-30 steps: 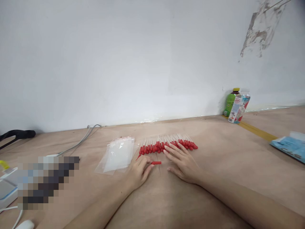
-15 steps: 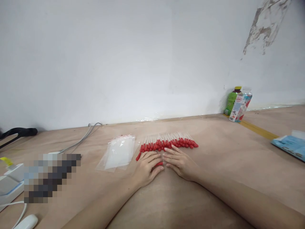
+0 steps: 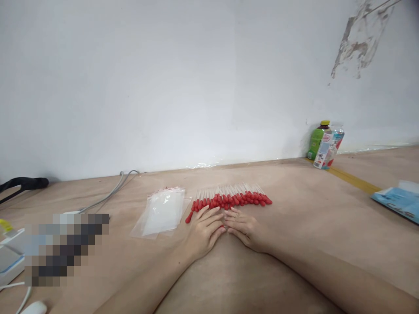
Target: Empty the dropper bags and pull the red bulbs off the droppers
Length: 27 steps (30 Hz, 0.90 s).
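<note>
Many red-bulbed droppers point(image 3: 244, 199) lie in a row on the brown-covered table, their thin pale stems pointing toward the wall. One stray red-bulbed dropper point(image 3: 189, 217) lies at the left end, close to my left hand. My left hand point(image 3: 207, 227) rests at the near edge of the row, fingers curled, with a bit of red showing between thumb and fingers. My right hand point(image 3: 246, 229) faces it, fingers pressed together, fingertips almost meeting the left ones. What lies between the right fingertips is hidden. Clear zip bags point(image 3: 163, 210) lie in a stack to the left.
Two bottles, one green point(image 3: 316, 141) and one clear with a printed label point(image 3: 328, 148), stand by the wall at right. A blue packet point(image 3: 397, 200) lies at the far right. Cables point(image 3: 113, 192), a pixelated dark object point(image 3: 67, 248) and a white power strip point(image 3: 11, 257) occupy the left side.
Both hands have drawn slightly closer together and toward me. My right fingers have come off the row's bulbs, and less of the red dropper under my left hand shows.
</note>
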Each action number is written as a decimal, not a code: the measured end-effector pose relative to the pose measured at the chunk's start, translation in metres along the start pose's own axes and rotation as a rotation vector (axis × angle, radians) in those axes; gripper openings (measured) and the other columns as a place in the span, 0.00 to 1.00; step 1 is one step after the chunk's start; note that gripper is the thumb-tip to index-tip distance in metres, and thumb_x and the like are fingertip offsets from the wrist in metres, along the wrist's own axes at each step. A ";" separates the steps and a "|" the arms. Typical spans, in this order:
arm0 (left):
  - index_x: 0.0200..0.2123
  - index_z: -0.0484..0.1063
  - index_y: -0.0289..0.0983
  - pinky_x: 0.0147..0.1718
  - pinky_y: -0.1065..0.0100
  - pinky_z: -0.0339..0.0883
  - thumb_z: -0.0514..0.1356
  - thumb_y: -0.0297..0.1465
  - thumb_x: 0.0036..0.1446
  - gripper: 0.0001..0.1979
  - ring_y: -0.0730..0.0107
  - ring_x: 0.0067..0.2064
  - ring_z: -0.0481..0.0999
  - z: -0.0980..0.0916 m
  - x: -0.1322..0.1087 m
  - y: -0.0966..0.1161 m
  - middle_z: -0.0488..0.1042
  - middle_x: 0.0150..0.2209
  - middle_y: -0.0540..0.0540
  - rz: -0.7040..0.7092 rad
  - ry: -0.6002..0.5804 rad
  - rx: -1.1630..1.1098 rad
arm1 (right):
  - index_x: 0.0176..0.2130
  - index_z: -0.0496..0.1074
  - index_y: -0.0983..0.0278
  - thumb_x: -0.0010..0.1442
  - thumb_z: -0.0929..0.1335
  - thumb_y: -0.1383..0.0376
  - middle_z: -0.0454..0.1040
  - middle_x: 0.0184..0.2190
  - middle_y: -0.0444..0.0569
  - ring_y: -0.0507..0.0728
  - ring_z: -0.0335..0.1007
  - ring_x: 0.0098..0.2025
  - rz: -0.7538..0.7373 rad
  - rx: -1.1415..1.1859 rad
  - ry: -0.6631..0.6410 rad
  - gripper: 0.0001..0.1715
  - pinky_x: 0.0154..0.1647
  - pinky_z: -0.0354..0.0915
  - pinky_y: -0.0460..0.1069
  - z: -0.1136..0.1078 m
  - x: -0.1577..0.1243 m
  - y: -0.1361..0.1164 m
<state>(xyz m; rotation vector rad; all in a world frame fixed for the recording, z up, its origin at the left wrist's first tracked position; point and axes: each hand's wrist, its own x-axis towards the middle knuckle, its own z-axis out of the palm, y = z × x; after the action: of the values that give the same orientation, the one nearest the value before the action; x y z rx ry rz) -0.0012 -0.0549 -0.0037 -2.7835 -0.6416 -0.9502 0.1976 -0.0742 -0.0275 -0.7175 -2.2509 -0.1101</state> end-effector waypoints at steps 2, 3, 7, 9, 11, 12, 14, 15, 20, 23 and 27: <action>0.44 0.69 0.39 0.55 0.51 0.53 0.50 0.29 0.59 0.12 0.63 0.55 0.63 -0.002 0.000 0.001 0.73 0.45 0.46 -0.002 -0.038 -0.002 | 0.46 0.69 0.65 0.60 0.60 0.68 0.70 0.47 0.54 0.56 0.62 0.53 -0.015 -0.001 0.004 0.15 0.57 0.57 0.56 -0.001 0.001 -0.002; 0.44 0.69 0.38 0.55 0.51 0.52 0.50 0.28 0.59 0.12 0.62 0.56 0.62 -0.003 0.000 0.002 0.73 0.46 0.45 -0.006 -0.060 -0.004 | 0.45 0.69 0.66 0.60 0.60 0.69 0.71 0.46 0.54 0.55 0.63 0.53 -0.022 -0.004 0.002 0.15 0.57 0.58 0.56 -0.002 0.001 -0.002; 0.44 0.69 0.39 0.56 0.49 0.51 0.49 0.28 0.60 0.12 0.62 0.57 0.61 -0.007 -0.001 0.004 0.72 0.47 0.45 -0.017 -0.113 -0.016 | 0.45 0.69 0.67 0.60 0.59 0.69 0.72 0.44 0.54 0.56 0.64 0.52 -0.044 -0.025 -0.006 0.15 0.56 0.60 0.55 -0.004 0.001 -0.005; 0.44 0.69 0.39 0.56 0.49 0.51 0.49 0.28 0.60 0.13 0.62 0.57 0.61 -0.008 -0.001 0.004 0.72 0.46 0.45 -0.018 -0.121 -0.025 | 0.45 0.68 0.66 0.61 0.59 0.69 0.73 0.43 0.53 0.55 0.64 0.52 -0.056 -0.034 -0.009 0.15 0.56 0.59 0.55 -0.005 0.001 -0.006; 0.45 0.69 0.38 0.56 0.50 0.51 0.48 0.28 0.60 0.13 0.62 0.57 0.61 -0.008 -0.001 0.004 0.73 0.46 0.44 -0.019 -0.124 -0.030 | 0.45 0.68 0.66 0.61 0.58 0.69 0.73 0.43 0.53 0.55 0.64 0.52 -0.065 -0.054 -0.014 0.15 0.56 0.59 0.55 -0.007 0.001 -0.007; 0.45 0.68 0.38 0.56 0.50 0.51 0.49 0.28 0.60 0.13 0.62 0.57 0.61 -0.008 0.000 0.004 0.73 0.46 0.44 -0.018 -0.125 -0.032 | 0.45 0.68 0.66 0.61 0.58 0.69 0.73 0.43 0.53 0.55 0.64 0.52 -0.071 -0.068 -0.013 0.15 0.56 0.59 0.55 -0.008 0.001 -0.008; 0.46 0.68 0.38 0.56 0.50 0.51 0.49 0.27 0.60 0.14 0.62 0.56 0.61 -0.009 0.000 0.005 0.73 0.46 0.45 -0.017 -0.129 -0.038 | 0.44 0.69 0.67 0.61 0.58 0.69 0.73 0.42 0.53 0.55 0.64 0.51 -0.087 -0.104 -0.004 0.15 0.55 0.60 0.54 -0.009 0.001 -0.009; 0.46 0.68 0.38 0.56 0.50 0.50 0.49 0.27 0.60 0.14 0.62 0.56 0.62 -0.009 0.000 0.005 0.73 0.46 0.45 -0.015 -0.133 -0.043 | 0.44 0.69 0.67 0.61 0.58 0.70 0.73 0.42 0.54 0.56 0.64 0.51 -0.100 -0.122 0.002 0.14 0.55 0.61 0.54 -0.010 0.001 -0.010; 0.44 0.69 0.38 0.56 0.49 0.50 0.48 0.27 0.60 0.13 0.63 0.56 0.63 -0.009 0.000 0.006 0.74 0.45 0.45 -0.006 -0.130 -0.061 | 0.43 0.69 0.66 0.61 0.58 0.70 0.74 0.39 0.52 0.56 0.64 0.51 -0.129 -0.152 0.014 0.14 0.55 0.60 0.55 -0.011 0.001 -0.011; 0.42 0.69 0.38 0.56 0.50 0.51 0.48 0.27 0.60 0.12 0.62 0.55 0.63 -0.008 -0.002 0.005 0.74 0.45 0.45 0.001 -0.096 -0.036 | 0.42 0.69 0.65 0.61 0.59 0.70 0.75 0.39 0.51 0.55 0.65 0.50 -0.075 -0.093 0.026 0.13 0.55 0.60 0.55 -0.008 0.000 -0.010; 0.40 0.69 0.38 0.55 0.51 0.52 0.50 0.30 0.60 0.10 0.61 0.56 0.61 -0.006 -0.002 0.004 0.72 0.47 0.45 0.019 -0.079 0.011 | 0.38 0.69 0.64 0.60 0.60 0.68 0.75 0.38 0.49 0.54 0.67 0.48 -0.014 0.005 0.015 0.10 0.57 0.58 0.55 -0.004 0.002 -0.010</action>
<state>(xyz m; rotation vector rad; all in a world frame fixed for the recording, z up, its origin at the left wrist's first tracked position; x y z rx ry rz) -0.0045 -0.0604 0.0003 -2.8240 -0.6274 -0.8344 0.1939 -0.0826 -0.0224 -0.6965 -2.2411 -0.1162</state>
